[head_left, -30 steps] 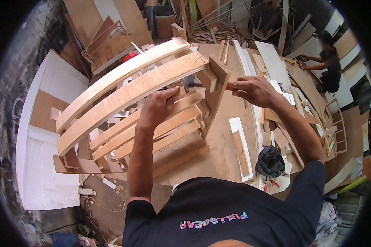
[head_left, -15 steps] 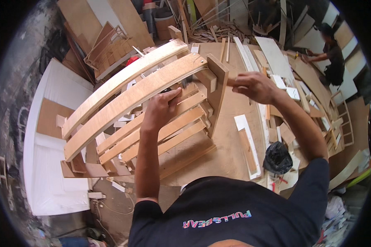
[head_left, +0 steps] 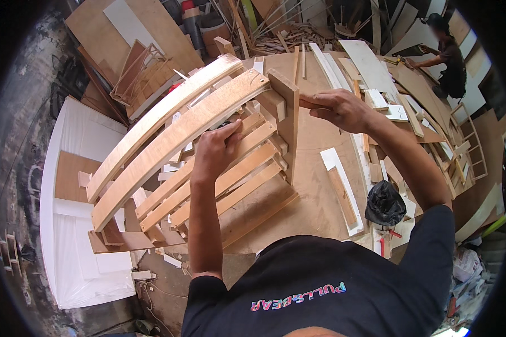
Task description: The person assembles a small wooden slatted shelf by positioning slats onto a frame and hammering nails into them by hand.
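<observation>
A curved wooden frame (head_left: 174,149) of light slats stands tilted on the worktable, with an upright end board (head_left: 287,126) on its right. My left hand (head_left: 216,147) is closed at the upper inner slat, index finger and thumb near its top edge; what the fingers hold is hidden. Two wide curved strips run along the frame's far side. My right hand (head_left: 338,109) is just right of the end board. Its fingers are closed and point left around a narrow brown, handle-like piece, mostly hidden by the fingers and the board.
A white strip with a wooden batten (head_left: 343,194) lies to the right on the worktable (head_left: 315,157). Beyond it are a black plastic bag (head_left: 385,203) and stacked offcuts. A white-wrapped panel (head_left: 84,247) stands at left. A person (head_left: 447,59) works at the far right.
The view has shifted slightly, so the frame appears a little further down. My right hand is now closer to the end board, and less of the brown piece shows. My left hand stays at the slat.
</observation>
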The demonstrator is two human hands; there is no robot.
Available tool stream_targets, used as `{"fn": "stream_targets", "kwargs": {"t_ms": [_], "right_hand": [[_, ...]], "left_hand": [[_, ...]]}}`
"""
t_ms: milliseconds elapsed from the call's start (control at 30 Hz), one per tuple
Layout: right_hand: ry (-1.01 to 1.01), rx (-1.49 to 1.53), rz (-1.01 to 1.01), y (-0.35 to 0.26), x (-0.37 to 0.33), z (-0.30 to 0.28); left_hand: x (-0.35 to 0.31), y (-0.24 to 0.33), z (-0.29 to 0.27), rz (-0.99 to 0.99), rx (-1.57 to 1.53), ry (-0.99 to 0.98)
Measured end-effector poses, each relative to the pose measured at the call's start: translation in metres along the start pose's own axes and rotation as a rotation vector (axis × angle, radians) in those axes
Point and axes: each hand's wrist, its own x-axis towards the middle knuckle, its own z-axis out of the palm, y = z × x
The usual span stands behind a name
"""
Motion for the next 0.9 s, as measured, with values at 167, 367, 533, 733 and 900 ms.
{"fn": "stream_targets", "kwargs": {"t_ms": [167,367,533,733,900], "right_hand": [[-0.088,-0.134,0.055,-0.013,0.009,-0.007],[-0.066,-0.122,0.045,-0.004,0.001,0.004],[-0.036,-0.030,0.023,-0.013,0.003,0.004],[0.047,0.048,-0.019,-0.007,0.000,0.008],[0.099,0.153,-0.037,-0.006,0.000,0.009]], "left_hand": [[-0.004,-0.003,-0.002,-0.049,-0.005,-0.046],[0.000,0.002,-0.003,-0.043,0.017,-0.044],[-0.006,-0.006,0.002,-0.002,0.004,0.002],[-0.002,0.000,0.002,-0.020,-0.009,-0.001],[-0.001,-0.003,0.002,-0.023,-0.006,-0.005]]}}
